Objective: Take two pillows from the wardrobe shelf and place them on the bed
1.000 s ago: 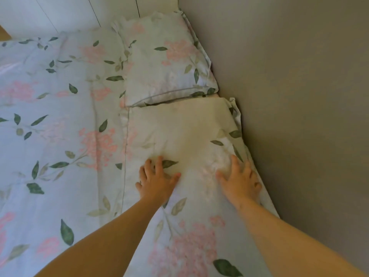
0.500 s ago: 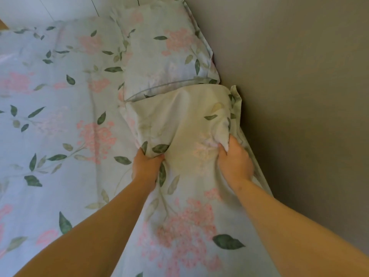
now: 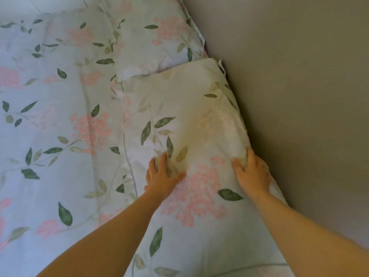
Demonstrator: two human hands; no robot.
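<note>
Two pillows in floral cases lie end to end on the bed [image 3: 50, 136], along the wall. The far pillow [image 3: 151, 37] sits at the top of the view. The near pillow [image 3: 189, 116] touches it and runs down toward me. My left hand [image 3: 161, 176] rests flat on the near pillow's left half, fingers spread. On the pillow's right side next to the wall, my right hand [image 3: 251, 174] presses down with its fingers apart. Neither hand holds anything.
A plain grey wall [image 3: 299, 96] runs along the right side, tight against both pillows. The bed cover, with the same pink flowers and green leaves, spreads to the left. White panels show at the top left corner.
Half a second ago both hands gripped bunched fabric and had pushed the near pillow up. Now the fingers have let go and lie flat, and the pillow is smoothed out.
</note>
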